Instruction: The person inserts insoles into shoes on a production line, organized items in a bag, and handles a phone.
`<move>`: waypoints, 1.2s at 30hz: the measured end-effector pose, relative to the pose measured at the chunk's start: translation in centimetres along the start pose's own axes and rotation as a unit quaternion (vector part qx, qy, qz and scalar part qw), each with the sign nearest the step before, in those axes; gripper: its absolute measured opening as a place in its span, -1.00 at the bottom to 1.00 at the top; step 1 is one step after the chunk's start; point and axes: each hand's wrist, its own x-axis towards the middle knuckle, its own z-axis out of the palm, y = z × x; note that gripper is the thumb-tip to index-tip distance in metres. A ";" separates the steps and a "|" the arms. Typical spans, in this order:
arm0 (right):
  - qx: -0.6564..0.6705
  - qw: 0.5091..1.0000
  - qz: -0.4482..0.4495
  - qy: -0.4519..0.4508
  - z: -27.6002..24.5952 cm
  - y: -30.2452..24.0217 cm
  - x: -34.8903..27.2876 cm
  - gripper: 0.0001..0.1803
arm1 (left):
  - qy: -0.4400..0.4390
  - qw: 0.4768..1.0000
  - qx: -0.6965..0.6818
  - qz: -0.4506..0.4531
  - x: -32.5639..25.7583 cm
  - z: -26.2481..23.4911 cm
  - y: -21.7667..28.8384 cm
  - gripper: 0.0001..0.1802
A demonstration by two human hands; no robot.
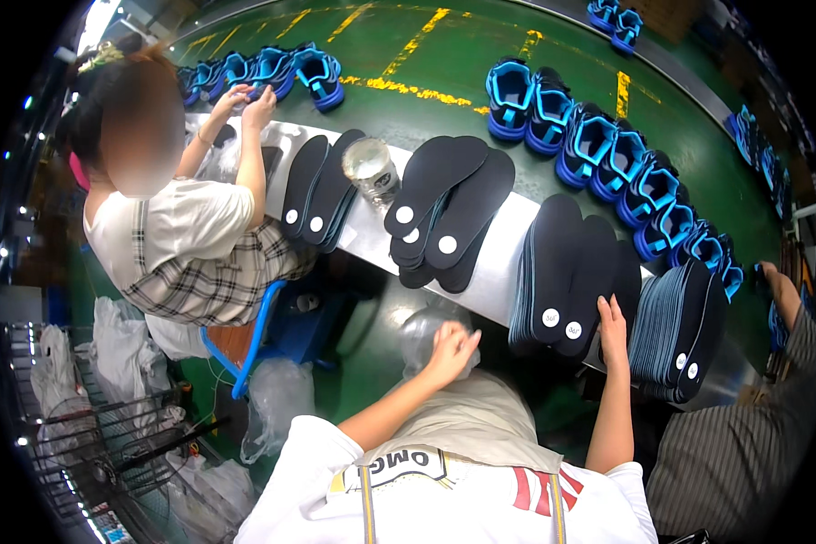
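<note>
Right hand (pixel 611 331) rests flat on black insole stack (pixel 567 272); left hand (pixel 451 349) pinches clear plastic bag (pixel 426 335).
Stack sits at three o'clock on white bench (pixel 499 263); best lift one insole slowly, I think.

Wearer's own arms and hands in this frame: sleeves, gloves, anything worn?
Both forearms are bare; no gloves, watch or rings visible on the left hand or right hand. Short white sleeves end above the elbows, part of a white T-shirt with black and red print and two tan straps running down it.
</note>
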 end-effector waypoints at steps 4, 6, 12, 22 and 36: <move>-0.164 0.981 -0.086 -0.063 0.8 -1.6 0.1 -0.35 | -0.010 0.949 -0.293 -0.117 4.4 1.4 4.8 -0.38; -0.375 0.914 -0.094 -0.125 0.9 -2.3 0.6 -0.41 | -0.068 0.955 -0.261 -0.122 5.3 2.4 5.7 -0.34; 0.087 0.993 0.050 0.067 1.0 -1.3 0.8 -0.47 | -0.119 0.973 -0.185 -0.065 7.3 4.4 6.0 -0.32; -0.436 0.892 0.069 0.098 -3.0 -3.1 2.0 0.03 | -0.086 0.946 -0.306 -0.068 6.1 1.4 6.1 -0.44; -0.233 0.946 -0.006 0.224 -5.0 -5.8 -5.2 0.00 | -0.077 0.892 -0.423 -0.140 11.0 4.1 9.3 -0.37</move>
